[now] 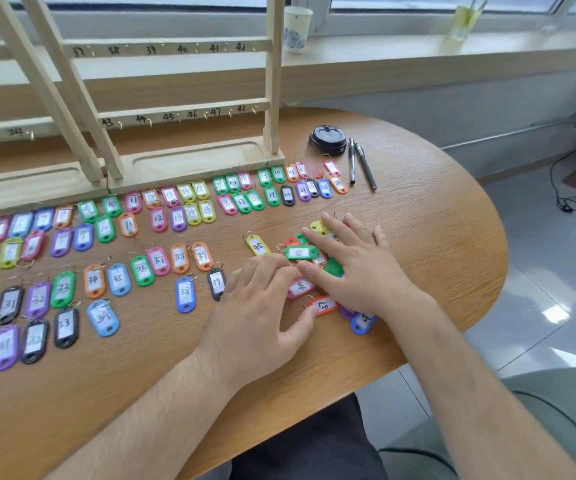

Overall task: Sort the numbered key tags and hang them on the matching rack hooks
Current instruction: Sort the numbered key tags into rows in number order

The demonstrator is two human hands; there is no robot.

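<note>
Head view | right grip (356,268) spread flat over unsorted key tag pile (302,252) on tabletop (418,202) | left grip (259,306) relaxed, pinching nothing, thumb touching red tag 37 (324,304) | tag just right of thumb, long axis crosswise, ring end thumbward; left grip nearer

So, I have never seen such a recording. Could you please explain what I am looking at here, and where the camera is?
There is no machine here. A person works with two bare hands, and the single picture comes from a camera worn on the head, looking down at a wooden table. Numbered key tags lie on it in sorted rows, and more in a loose pile. The right hand lies flat and open on that pile. The left hand is beside it, its thumb at a red tag; whether it pinches anything, I cannot tell. Behind stands a wooden rack with numbered hooks; those in view bear no tags. Two pens and a black lid lie near the rack.
</note>
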